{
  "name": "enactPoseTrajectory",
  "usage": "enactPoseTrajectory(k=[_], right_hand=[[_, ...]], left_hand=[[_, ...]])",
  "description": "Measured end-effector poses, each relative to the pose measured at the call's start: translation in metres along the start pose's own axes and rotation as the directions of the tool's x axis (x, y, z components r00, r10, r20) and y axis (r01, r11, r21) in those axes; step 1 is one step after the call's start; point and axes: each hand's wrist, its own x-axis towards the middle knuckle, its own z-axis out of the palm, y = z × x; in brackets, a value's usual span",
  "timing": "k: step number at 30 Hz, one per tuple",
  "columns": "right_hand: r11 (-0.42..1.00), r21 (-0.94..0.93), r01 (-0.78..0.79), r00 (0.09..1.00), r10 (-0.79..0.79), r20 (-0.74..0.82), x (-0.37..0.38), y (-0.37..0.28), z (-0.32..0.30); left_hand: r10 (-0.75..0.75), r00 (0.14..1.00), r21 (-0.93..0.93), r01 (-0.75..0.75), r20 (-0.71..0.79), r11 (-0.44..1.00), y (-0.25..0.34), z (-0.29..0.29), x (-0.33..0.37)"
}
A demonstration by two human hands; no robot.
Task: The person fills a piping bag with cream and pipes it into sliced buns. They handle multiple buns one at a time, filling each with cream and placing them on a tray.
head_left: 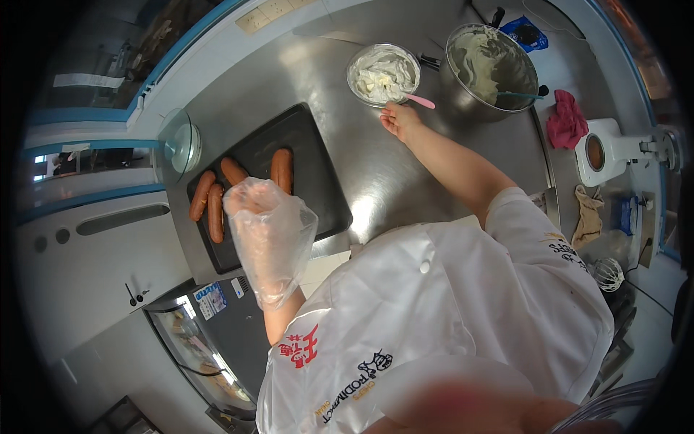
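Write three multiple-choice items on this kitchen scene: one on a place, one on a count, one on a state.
1. Where is the right hand?
A. At the small bowl of cream
B. On the red cloth
C. Inside the big bowl

2. How many buns lie on the dark tray?
A. Two
B. Four
C. Seven

3. What covers the left hand?
A. Nothing
B. A clear plastic glove
C. A black mitt

Answers: 1 A, its fingers meet the bowl's rim by the pink spatula; 2 B, four long brown buns show; 3 B, loose clear film wraps the hand above the tray.
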Motion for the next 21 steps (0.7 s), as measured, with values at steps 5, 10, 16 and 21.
enactPoseTrajectory(k=[5, 10, 16, 21], right_hand=[[1.000, -0.031, 0.004, 1.000, -0.004, 0.013, -0.037, 0.022, -0.030], [0.960, -0.217, -0.179, 0.974, 0.204, 0.100, -0.146, 0.031, -0.124], [0.851, -0.482, -0.211, 0.963, 0.265, 0.048, -0.222, -0.021, -0.076], [0.347, -0.937, -0.036, 0.968, 0.245, 0.054, -0.175, -0.010, -0.063]], left_hand=[[0.059, 0.949, -0.387, 0.069, 0.309, 0.920, -0.037, 0.026, -0.013], [0.033, 0.799, -0.735, 0.535, 0.600, 0.417, -0.087, 0.063, -0.058], [0.125, 0.529, -0.541, 0.794, 0.840, 0.277, -0.101, 0.116, -0.078], [0.148, 0.500, -0.517, 0.777, 0.853, 0.359, -0.119, 0.172, -0.080]])
